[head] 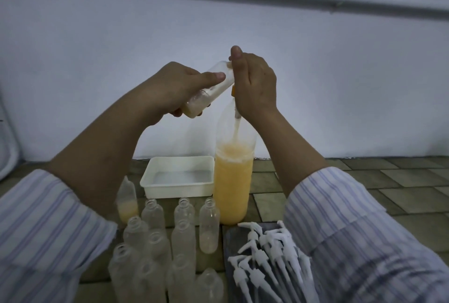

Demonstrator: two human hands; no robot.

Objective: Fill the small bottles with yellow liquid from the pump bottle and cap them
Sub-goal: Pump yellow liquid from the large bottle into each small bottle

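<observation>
Above the tiled floor, at centre: left hand (179, 86) wraps a small clear plastic bottle (209, 91), tilted, mouth up toward the pump spout. A little yellow liquid sits pooled at its low end. The tilt likely lines the mouth up with the spout so the stream runs down the wall.

Right hand (255, 84) is clenched round the pump head of the tall clear pump bottle of yellow liquid (233, 181), thumb on top, apparently pressing. The pump head itself is mostly hidden; only an orange bit shows beside the fingers. Pump bottle stands upright on the floor, roughly two-thirds full, dip tube visible inside.

Just left of it: white rectangular plastic tray (155, 176), probably for finished bottles.

Nearer the person: cluster of empty uncapped clear small bottles (158, 237), upright, close together, within reach of the left hand. One partly filled bottle (127, 202) stands at the cluster's far-left edge.

Right foreground: heap of white pump-spray caps (264, 254) on a dark cloth, handy for capping.

Judgement: filling early; most bottles not yet filled.
</observation>
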